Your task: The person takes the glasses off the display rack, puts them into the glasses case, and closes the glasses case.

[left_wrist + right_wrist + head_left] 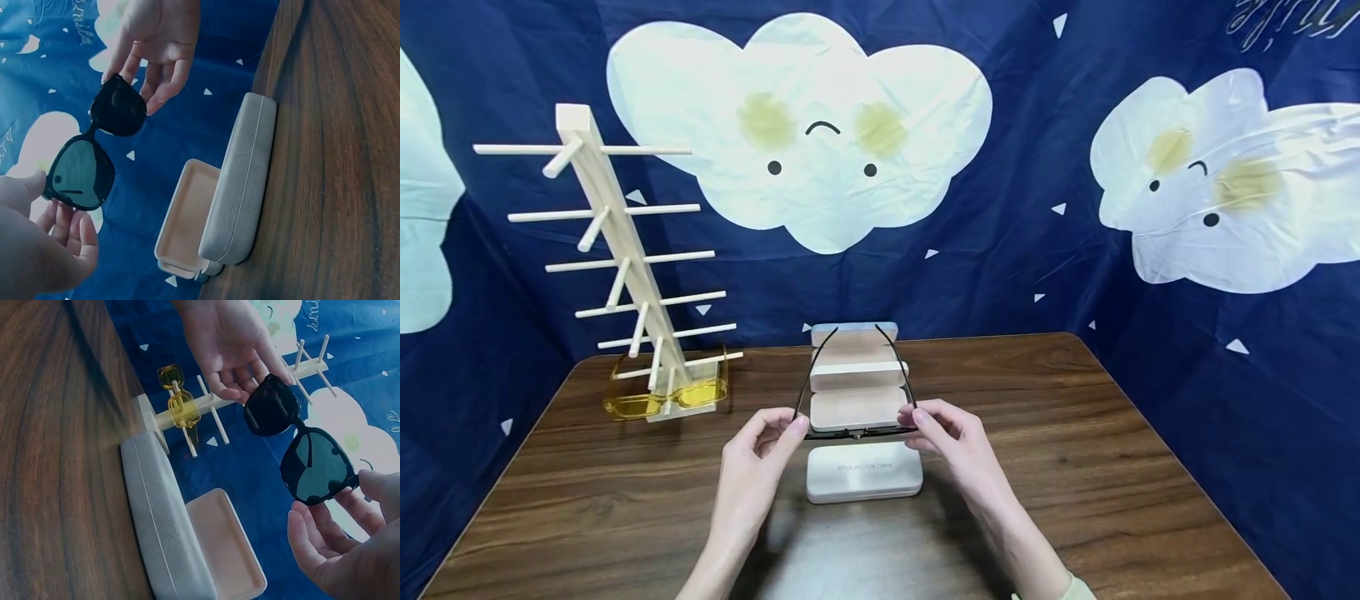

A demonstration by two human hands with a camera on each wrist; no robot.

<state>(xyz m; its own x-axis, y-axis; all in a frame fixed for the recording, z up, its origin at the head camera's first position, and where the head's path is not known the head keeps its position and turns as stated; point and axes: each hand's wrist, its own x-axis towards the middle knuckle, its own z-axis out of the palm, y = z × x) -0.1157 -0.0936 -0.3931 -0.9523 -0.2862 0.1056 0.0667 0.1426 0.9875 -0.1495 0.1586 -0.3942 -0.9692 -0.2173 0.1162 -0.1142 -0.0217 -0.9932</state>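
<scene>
Sunglasses (93, 132) face-on, wrist views only

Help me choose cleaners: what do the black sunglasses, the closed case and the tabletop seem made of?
Sunglasses: probably smooth black plastic, judging by the chunky front; the see-through tinted lenses could be plastic or glass.
Closed case: pale leather-like cover, likely synthetic, with a seam and faint creases.
Tabletop: brown wood grain with a soft sheen; real wood or possibly laminate.
</scene>
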